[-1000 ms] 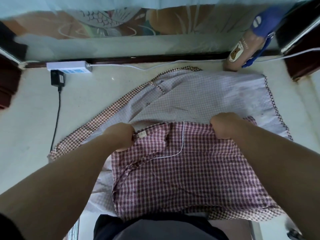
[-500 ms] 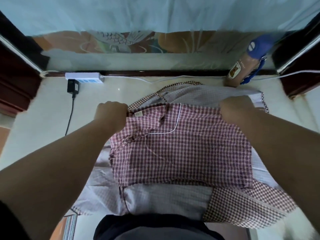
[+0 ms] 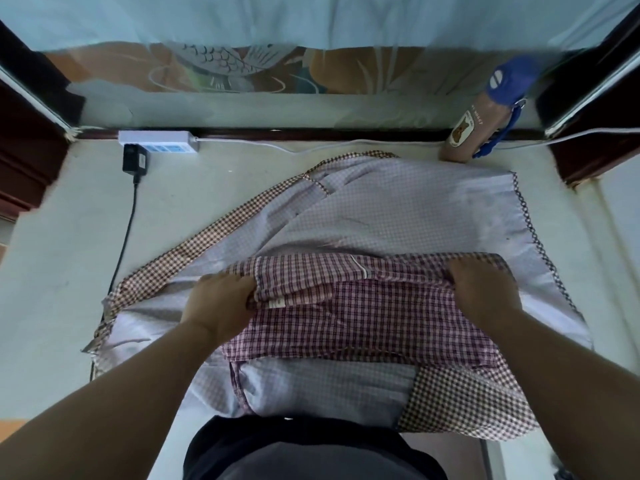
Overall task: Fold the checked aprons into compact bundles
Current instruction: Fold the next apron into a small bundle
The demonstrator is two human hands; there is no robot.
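- Your left grip (image 3: 221,303) and right grip (image 3: 481,292) are each clenched on the bunched far edge of the dark checked apron (image 3: 363,327). That apron lies on the near half of the pale apron (image 3: 398,209).
- Half a second ago you held that edge stretched out toward the pale apron's far hem. Now it sits doubled back at the pale apron's middle, so the dark piece is shorter and thicker. I judge one fold is going in, with more needed before it is a compact bundle.
- The dark checked apron is thin woven cloth in a maroon-and-white check, soft enough to ridge and wrinkle between your grips. A white piping line (image 3: 360,266) and a small pale label (image 3: 277,303) show along the fold.
- The pale apron is finer-checked, almost lilac, and lies mostly flat. It has a gingham border (image 3: 207,237) on its left and dark stitching down its right edge. It will likely shift if you drag the top piece.
- The tabletop (image 3: 69,254) under the pale apron is smooth and cream.
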